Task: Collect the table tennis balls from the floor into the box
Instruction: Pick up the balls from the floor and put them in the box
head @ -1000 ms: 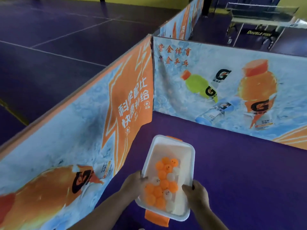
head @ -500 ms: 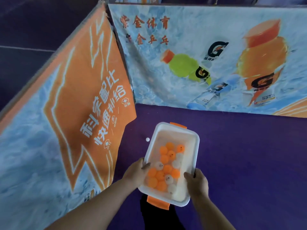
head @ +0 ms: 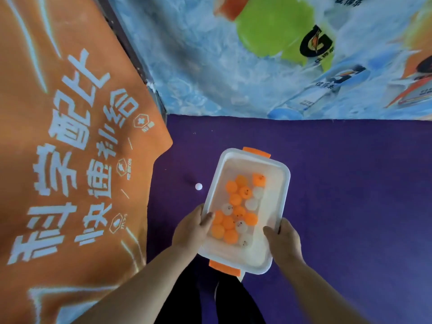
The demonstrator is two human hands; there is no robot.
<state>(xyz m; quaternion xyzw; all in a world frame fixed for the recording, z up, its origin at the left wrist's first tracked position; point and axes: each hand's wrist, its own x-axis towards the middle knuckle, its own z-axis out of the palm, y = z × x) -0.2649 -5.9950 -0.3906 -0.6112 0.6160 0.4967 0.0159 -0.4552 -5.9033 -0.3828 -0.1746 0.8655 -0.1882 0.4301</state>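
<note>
A lone white ball (head: pixel 198 186) lies on the purple floor (head: pixel 339 183), near the corner where two barriers meet. It is just beside the left long side of the box (head: pixel 273 176) and apart from it. It lies ahead of the left hand (head: pixel 191 228), and no fingers touch it.

The box is white, with an orange latch (head: pixel 257 152) at its far short end and another at the near end. It is held over the floor between both hands. Orange and white balls (head: pixel 238 206) are heaped inside it, mostly toward its left side.

The left hand grips the left rim, its thumb hooked over the edge and just beside the nearest orange balls. Its other fingers are hidden under the box. The right hand (head: pixel 284 242) grips the right rim near the near corner, thumb on the inner wall, apart from the heap, and its other fingers are also hidden.

The left barrier (head: pixel 70 160) is orange with white lettering. The far barrier (head: pixel 210 66) is icy blue with printed bottles. Dark legs (head: pixel 233 300) show below the box.
</note>
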